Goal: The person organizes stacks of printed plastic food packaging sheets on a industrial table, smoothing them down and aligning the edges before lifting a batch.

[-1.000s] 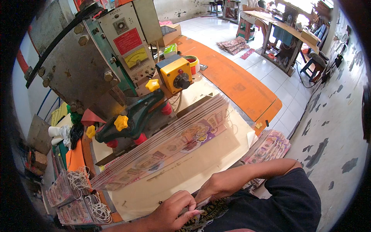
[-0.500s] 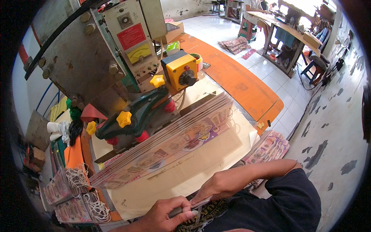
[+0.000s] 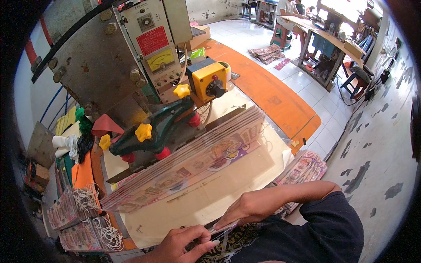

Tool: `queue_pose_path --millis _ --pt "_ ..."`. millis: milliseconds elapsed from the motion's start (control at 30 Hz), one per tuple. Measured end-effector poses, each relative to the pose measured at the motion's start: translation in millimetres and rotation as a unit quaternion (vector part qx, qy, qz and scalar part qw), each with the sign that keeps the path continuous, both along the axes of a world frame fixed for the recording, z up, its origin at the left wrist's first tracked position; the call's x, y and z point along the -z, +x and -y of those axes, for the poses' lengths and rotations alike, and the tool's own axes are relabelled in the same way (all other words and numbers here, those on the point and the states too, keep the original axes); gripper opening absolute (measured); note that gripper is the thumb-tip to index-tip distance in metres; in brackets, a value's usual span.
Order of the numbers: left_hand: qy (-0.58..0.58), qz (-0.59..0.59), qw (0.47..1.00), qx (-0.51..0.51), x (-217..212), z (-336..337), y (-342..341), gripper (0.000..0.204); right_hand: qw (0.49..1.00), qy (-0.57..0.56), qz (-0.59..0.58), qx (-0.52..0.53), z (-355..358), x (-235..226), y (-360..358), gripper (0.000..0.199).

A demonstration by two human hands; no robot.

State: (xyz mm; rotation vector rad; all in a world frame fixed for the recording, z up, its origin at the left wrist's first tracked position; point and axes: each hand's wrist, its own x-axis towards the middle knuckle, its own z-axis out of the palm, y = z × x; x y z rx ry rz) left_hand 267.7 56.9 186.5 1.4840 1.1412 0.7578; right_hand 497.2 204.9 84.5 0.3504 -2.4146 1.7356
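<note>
Low in the view, close to my dark shirt, my left hand (image 3: 189, 242) and my right hand (image 3: 245, 209) meet. A thin, pale, clear-looking plastic piece (image 3: 226, 227) runs between them, its full shape hidden by my fingers. My right fingers press down on its edge. The left fingers are curled with the thumb stretched alongside; what they grip is hidden. Ahead of both hands, a row of overlapping printed plastic sheets (image 3: 193, 168) lies slanted across the cream work surface (image 3: 184, 210), its far edge along the machine's metal bar (image 3: 225, 119).
A press machine (image 3: 91, 54) with a dark green clamp (image 3: 169, 131) and yellow knobs fills the upper left. Behind it stands a yellow control box (image 3: 209, 82) by an orange tabletop (image 3: 272, 94). Printed bundles with white cords (image 3: 108, 234) lie left, another printed pile (image 3: 302, 168) right.
My left hand has shifted slightly left and down, its thumb and forefinger looking farther apart. My right hand moved a little left. The sheets by the machine have stayed put.
</note>
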Motion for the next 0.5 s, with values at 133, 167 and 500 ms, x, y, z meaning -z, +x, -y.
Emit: queue_pose_path --millis 133,167,500 --pt "-0.011 -0.016 1.0 -0.018 -10.7 4.7 -9.7 0.017 0.997 -0.036 0.069 0.009 -9.8 -4.7 8.8 0.041" --pt "-0.019 -0.013 0.998 -0.05 -16.5 13.7 -15.9 0.016 0.994 -0.055 0.099 0.006 -15.7 -5.6 12.3 0.042" --pt "0.184 0.048 0.953 -0.235 -28.9 79.9 -97.3 0.023 0.938 -0.096 -0.061 0.327 -64.6 -7.3 91.7 0.027"
